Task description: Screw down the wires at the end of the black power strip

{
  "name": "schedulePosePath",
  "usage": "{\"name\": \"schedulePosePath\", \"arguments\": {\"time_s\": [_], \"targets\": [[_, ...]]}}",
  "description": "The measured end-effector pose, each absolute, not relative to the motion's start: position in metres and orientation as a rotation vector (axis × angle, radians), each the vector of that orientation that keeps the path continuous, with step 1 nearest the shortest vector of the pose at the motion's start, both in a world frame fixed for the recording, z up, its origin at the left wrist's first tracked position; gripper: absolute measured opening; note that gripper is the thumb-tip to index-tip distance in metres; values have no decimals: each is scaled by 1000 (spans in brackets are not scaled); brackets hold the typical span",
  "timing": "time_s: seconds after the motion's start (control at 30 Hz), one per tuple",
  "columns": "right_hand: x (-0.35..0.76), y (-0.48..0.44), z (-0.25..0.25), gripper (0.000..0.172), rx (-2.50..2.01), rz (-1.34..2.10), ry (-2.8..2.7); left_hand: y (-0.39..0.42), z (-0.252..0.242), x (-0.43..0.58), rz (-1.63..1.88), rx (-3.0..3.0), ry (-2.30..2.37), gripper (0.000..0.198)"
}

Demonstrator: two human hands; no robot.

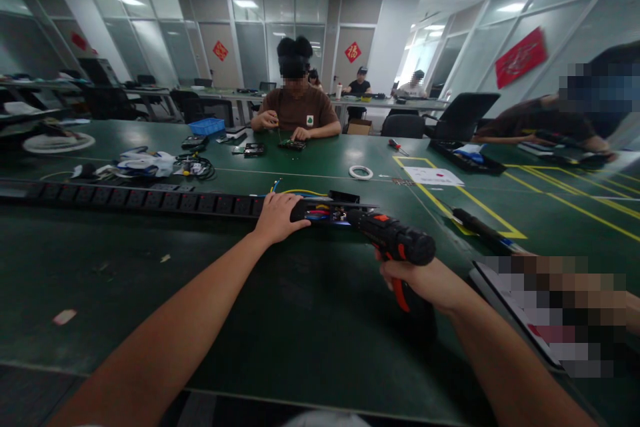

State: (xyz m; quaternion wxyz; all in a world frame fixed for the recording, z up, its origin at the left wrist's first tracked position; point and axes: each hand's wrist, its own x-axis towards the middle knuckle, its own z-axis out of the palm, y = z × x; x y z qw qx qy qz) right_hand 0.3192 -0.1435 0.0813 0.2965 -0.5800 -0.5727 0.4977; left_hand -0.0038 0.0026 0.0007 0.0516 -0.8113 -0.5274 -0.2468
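Observation:
A long black power strip (170, 201) with a row of sockets lies across the green table. My left hand (277, 219) is closed over it near its right end, fingers on the far side and thumb along the near side. Just right of the thumb, the strip's casing is open and shows coloured wires (319, 212) inside. My right hand (420, 280) grips a black and orange cordless drill (393, 235) by its handle. The drill's nose points left at the open end section; its tip is too small to make out, so I cannot tell if it touches.
Behind the strip lie bundled cables (193, 165), a white ring (361, 173) and a screwdriver (396, 145). A blue basket (207, 126) stands near a person (300, 110) working opposite. At right are a soldering-iron-like tool (480, 227), yellow tape lines (493, 213) and another person's blurred hand.

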Motion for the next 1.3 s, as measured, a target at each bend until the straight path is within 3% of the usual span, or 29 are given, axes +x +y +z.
{"name": "schedulePosePath", "arguments": {"time_s": [0.43,1.07,1.3], "targets": [[320,-142,79,26,-1526,1309,-1545,4,-1,-4,-764,-2470,-1595,65],[320,-144,78,46,-1522,1334,-1475,1,4,-4,-752,-2475,-1615,65],[321,-144,78,32,-1510,1339,-1472,3,1,-5,-752,-2468,-1601,67]]}}
